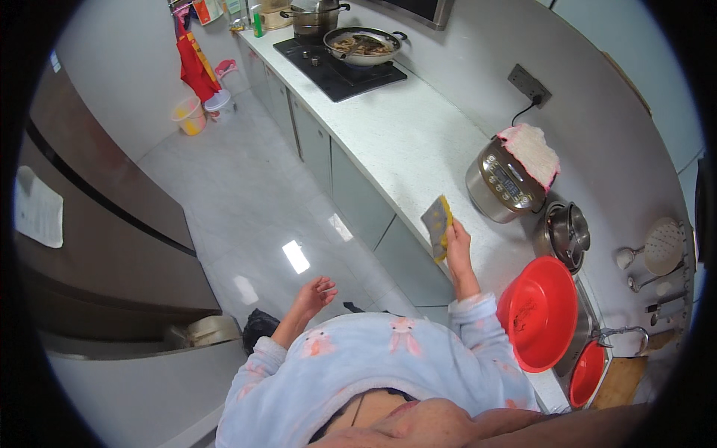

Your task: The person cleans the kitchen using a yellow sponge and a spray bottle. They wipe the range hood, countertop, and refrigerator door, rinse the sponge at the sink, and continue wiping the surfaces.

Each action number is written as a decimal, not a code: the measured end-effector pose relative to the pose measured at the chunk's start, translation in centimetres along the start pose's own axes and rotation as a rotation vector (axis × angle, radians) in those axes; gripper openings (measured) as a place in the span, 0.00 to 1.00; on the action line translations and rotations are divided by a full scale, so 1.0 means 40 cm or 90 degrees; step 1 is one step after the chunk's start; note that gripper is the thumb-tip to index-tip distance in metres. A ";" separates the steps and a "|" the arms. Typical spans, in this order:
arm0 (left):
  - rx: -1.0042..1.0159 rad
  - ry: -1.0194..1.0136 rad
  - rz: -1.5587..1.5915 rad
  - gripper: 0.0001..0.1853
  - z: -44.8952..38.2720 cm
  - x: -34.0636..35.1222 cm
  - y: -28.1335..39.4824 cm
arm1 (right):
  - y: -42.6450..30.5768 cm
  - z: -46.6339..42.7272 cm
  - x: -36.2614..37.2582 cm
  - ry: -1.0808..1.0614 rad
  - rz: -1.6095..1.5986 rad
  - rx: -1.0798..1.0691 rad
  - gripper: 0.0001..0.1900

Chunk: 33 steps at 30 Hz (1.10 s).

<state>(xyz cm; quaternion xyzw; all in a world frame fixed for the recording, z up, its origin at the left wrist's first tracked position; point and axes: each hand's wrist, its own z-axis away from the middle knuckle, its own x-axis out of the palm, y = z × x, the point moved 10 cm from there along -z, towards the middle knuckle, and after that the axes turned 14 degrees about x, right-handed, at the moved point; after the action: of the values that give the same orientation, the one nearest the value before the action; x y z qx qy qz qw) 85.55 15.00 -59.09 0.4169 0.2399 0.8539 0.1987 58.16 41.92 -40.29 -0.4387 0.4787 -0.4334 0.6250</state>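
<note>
My right hand [459, 246] holds a grey cloth with a yellow edge [437, 227] above the front edge of the white countertop [425, 162]. The cloth is gripped by one side and stands tilted. To the left, my left hand [315, 295] hangs over the tiled floor with its fingers apart and slightly curled, holding nothing. Nearest to my right hand on the counter is a rice cooker [501, 182], with a pink-edged white cloth [531, 152] lying over its lid. A large red plastic basin [540, 313] sits to the right, beside my right forearm.
A pan of food [364, 47] and a steel pot [315, 21] stand on the black hob [336, 75]. Nested steel bowls [560, 232] lie behind the basin, near the sink faucet [622, 335]. Buckets [190, 117] stand on the floor at the far left.
</note>
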 end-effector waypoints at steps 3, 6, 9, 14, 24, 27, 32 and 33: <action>0.034 0.022 0.006 0.15 -0.007 -0.054 0.096 | -0.071 -0.082 0.087 0.050 0.160 -0.074 0.19; 0.058 0.020 -0.002 0.15 -0.025 -0.067 0.169 | -0.122 -0.144 0.170 0.120 0.240 -0.227 0.19; 0.069 0.033 0.006 0.15 -0.060 -0.071 0.217 | -0.095 -0.223 0.280 0.071 0.306 -0.330 0.20; 0.072 0.047 -0.010 0.15 -0.157 -0.095 0.275 | 0.105 -0.329 0.513 -0.175 0.794 -0.337 0.26; 0.066 0.157 -0.037 0.16 -0.434 -0.163 0.532 | -0.097 -0.682 0.997 -0.209 0.698 -0.491 0.28; 0.099 0.124 -0.092 0.17 -0.536 -0.106 0.622 | -0.159 -0.818 1.113 -0.145 0.672 -0.467 0.28; 0.077 0.109 -0.296 0.18 -0.662 -0.034 0.707 | -0.157 -0.967 1.165 -0.142 0.660 -0.389 0.30; 0.071 0.096 -0.336 0.18 -0.686 -0.024 0.718 | -0.152 -0.993 1.125 -0.079 0.676 -0.382 0.30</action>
<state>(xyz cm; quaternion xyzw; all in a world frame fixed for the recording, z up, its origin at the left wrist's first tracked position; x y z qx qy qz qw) 59.95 -15.37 -57.92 0.2855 0.4011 0.7867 0.3725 26.04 -8.11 -50.47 -0.3217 0.6956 0.1175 0.6316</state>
